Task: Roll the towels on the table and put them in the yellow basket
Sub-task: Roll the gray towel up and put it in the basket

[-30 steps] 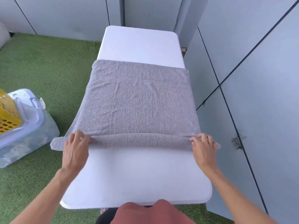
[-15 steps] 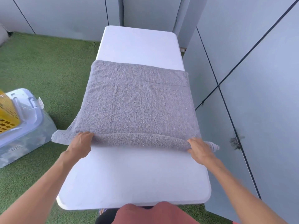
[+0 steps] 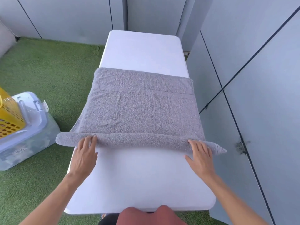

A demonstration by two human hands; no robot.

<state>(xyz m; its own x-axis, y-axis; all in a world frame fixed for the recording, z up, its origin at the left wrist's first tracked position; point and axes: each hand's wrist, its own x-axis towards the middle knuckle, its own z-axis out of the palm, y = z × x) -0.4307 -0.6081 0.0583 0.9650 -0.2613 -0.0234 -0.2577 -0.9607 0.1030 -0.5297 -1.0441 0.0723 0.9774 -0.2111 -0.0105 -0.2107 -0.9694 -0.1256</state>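
A grey towel (image 3: 141,108) lies across the white table (image 3: 142,47), its near edge wound into a roll (image 3: 139,141) that overhangs both table sides. My left hand (image 3: 85,155) lies flat with its fingertips pressed against the roll's left part. My right hand (image 3: 200,154) lies flat with its fingertips on the roll near the right end. Both hands have fingers spread and grip nothing. The yellow basket (image 3: 8,117) shows only partly at the left frame edge, on the floor side.
A clear plastic storage box with a pale lid (image 3: 29,127) stands on the green artificial grass (image 3: 48,70) left of the table, under the basket. Grey wall panels (image 3: 259,78) run close along the table's right side and behind it.
The roll has grown thicker and moved slightly away from me. My hands went from curled over the roll to lying flat behind it with fingers extended.
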